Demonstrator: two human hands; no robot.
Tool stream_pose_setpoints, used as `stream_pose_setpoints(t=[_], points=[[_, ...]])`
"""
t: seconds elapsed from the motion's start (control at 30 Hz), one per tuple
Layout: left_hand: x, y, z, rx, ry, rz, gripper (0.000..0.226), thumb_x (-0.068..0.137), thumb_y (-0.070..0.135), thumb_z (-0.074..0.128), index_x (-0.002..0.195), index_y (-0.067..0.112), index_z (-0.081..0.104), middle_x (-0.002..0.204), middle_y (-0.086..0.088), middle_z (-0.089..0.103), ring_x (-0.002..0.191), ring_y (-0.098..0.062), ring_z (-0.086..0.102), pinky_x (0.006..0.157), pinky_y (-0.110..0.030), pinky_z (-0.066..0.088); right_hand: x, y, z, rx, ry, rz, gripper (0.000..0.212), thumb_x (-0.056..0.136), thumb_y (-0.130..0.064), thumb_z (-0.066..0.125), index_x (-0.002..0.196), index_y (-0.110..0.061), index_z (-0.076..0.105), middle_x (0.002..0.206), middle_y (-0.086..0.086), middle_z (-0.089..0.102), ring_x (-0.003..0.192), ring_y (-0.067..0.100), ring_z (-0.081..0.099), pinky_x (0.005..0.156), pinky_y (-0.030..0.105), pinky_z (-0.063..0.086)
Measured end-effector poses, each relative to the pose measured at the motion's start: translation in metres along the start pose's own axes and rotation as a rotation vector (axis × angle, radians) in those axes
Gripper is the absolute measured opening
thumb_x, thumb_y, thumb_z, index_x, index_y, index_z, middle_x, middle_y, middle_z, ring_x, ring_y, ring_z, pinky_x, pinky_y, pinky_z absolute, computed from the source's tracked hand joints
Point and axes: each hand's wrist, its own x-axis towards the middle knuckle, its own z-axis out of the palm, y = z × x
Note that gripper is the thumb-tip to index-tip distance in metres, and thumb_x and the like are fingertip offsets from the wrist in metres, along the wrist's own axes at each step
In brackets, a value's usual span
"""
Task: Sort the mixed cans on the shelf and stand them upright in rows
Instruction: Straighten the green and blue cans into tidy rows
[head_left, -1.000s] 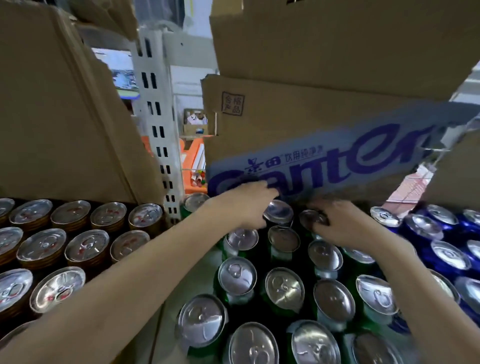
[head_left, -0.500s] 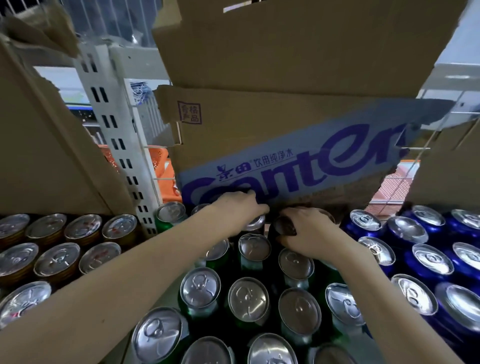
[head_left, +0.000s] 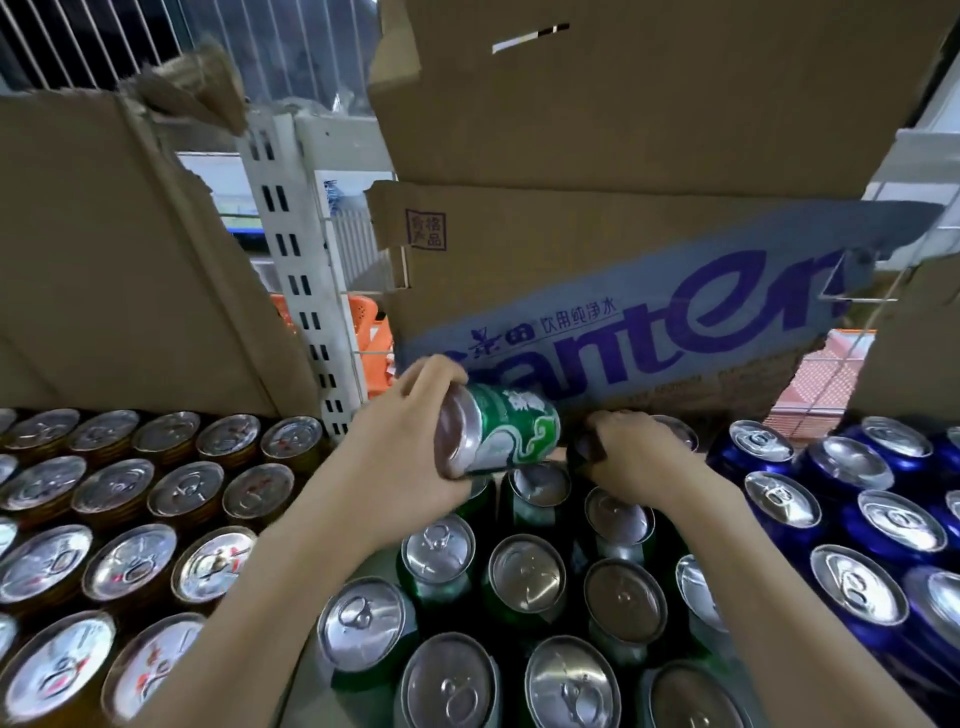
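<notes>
- Left hand (head_left: 400, 462) grip wrapped round a green can (head_left: 501, 435), tipped sideways above the upright green cans (head_left: 524, 577)
- Right hand (head_left: 636, 457) grip clamped over a dark can top (head_left: 586, 451), back row, just beside
- Blue cans (head_left: 852, 582) standing right, gold-sided cans (head_left: 119, 491) left

left hand (head_left: 400, 457) bare | right hand (head_left: 636, 462) bare | forearms unsleeved

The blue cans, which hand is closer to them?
Right. The right hand grips a dark can just left of the blue cans; the left hand holds a tilted green can farther left.
</notes>
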Motion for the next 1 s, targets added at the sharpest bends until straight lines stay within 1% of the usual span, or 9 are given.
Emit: stream_pose_setpoints(t=[0.17, 0.3, 0.37, 0.57, 0.73, 0.8, 0.83, 0.9, 1.0], points=[[-0.024, -0.013, -0.001, -0.11, -0.083, -0.089, 0.07, 0.065, 0.031, 0.08, 0.114, 0.04, 0.031, 0.1, 0.02, 0.045, 0.084, -0.002, 0.051, 0.064, -0.008, 0.036, -0.002, -0.003, 0.001, -0.027, -0.012, 0.018, 0.027, 0.085, -0.021, 0.055, 0.108, -0.008, 0.051, 0.115, 0.014, 0.057, 0.104, 0.032, 0.053, 0.071, 0.031, 0.036], [-0.027, -0.012, -0.003, 0.081, -0.3, -0.067, 0.088, 0.074, 0.037, 0.069, 0.142, 0.042, 0.014, 0.134, 0.009, 0.037, 0.117, -0.011, 0.043, 0.093, -0.022, 0.037, -0.003, -0.004, 0.003, -0.017, -0.038, 0.032, 0.035, 0.086, -0.025, 0.057, 0.116, -0.008, 0.049, 0.121, 0.014, 0.054, 0.107, 0.032, 0.052, 0.079, 0.035, 0.041], [-0.025, -0.007, -0.002, 0.248, -0.348, -0.083, 0.085, 0.076, 0.044, 0.064, 0.144, 0.035, 0.014, 0.136, 0.004, 0.035, 0.123, -0.016, 0.036, 0.095, -0.027, 0.034, -0.005, -0.006, 0.002, -0.016, -0.03, 0.032, 0.039, 0.087, -0.024, 0.058, 0.121, -0.008, 0.048, 0.123, 0.014, 0.053, 0.11, 0.031, 0.05, 0.084, 0.036, 0.041], [-0.007, 0.019, 0.0, 0.638, -0.431, -0.087, 0.074, 0.072, 0.049, 0.067, 0.123, 0.016, 0.025, 0.108, -0.004, 0.042, 0.109, -0.025, 0.043, 0.083, -0.033, 0.037, -0.007, -0.008, 0.003, 0.0, -0.028, 0.031, 0.037, 0.088, -0.023, 0.057, 0.121, -0.007, 0.048, 0.123, 0.014, 0.052, 0.109, 0.03, 0.05, 0.079, 0.033, 0.039], [0.001, 0.02, 0.003, 0.558, -0.496, -0.101, 0.086, 0.072, 0.051, 0.071, 0.129, 0.015, 0.018, 0.074, 0.005, 0.033, 0.082, -0.021, 0.046, 0.064, -0.033, 0.042, -0.008, -0.008, 0.003, 0.006, -0.013, 0.035, 0.038, 0.088, -0.024, 0.057, 0.121, -0.007, 0.048, 0.124, 0.015, 0.051, 0.111, 0.031, 0.05, 0.079, 0.032, 0.038], [0.002, 0.013, 0.002, 0.497, -0.508, -0.099, 0.097, 0.074, 0.062, 0.064, 0.141, 0.016, 0.011, 0.093, 0.003, 0.048, 0.094, -0.024, 0.052, 0.076, -0.036, 0.048, -0.009, -0.008, 0.003, 0.01, -0.014, 0.035, 0.038, 0.088, -0.024, 0.057, 0.121, -0.008, 0.048, 0.123, 0.015, 0.051, 0.109, 0.031, 0.05, 0.077, 0.032, 0.038], [0.002, 0.011, 0.003, 0.465, -0.526, -0.102, 0.099, 0.077, 0.067, 0.056, 0.146, 0.017, 0.006, 0.119, -0.002, 0.05, 0.111, -0.026, 0.05, 0.089, -0.038, 0.046, -0.009, -0.008, 0.003, 0.012, -0.013, 0.035, 0.037, 0.088, -0.024, 0.057, 0.12, -0.008, 0.048, 0.122, 0.015, 0.051, 0.108, 0.031, 0.051, 0.076, 0.031, 0.037], [0.001, 0.01, 0.003, 0.44, -0.554, -0.082, 0.097, 0.078, 0.076, 0.037, 0.149, 0.019, 0.003, 0.151, -0.004, 0.027, 0.134, -0.025, 0.034, 0.107, -0.039, 0.035, -0.009, -0.007, 0.003, 0.012, -0.016, 0.039, 0.037, 0.088, -0.025, 0.057, 0.121, -0.008, 0.048, 0.123, 0.014, 0.05, 0.108, 0.031, 0.051, 0.075, 0.031, 0.036], [0.004, 0.015, 0.005, 0.44, -0.498, -0.073, 0.095, 0.075, 0.081, 0.022, 0.142, 0.013, 0.027, 0.14, -0.006, 0.042, 0.123, -0.025, 0.044, 0.099, -0.037, 0.039, -0.009, -0.008, 0.003, 0.004, -0.029, 0.04, 0.041, 0.089, -0.025, 0.057, 0.124, -0.008, 0.046, 0.126, 0.014, 0.048, 0.11, 0.031, 0.05, 0.081, 0.033, 0.04]])
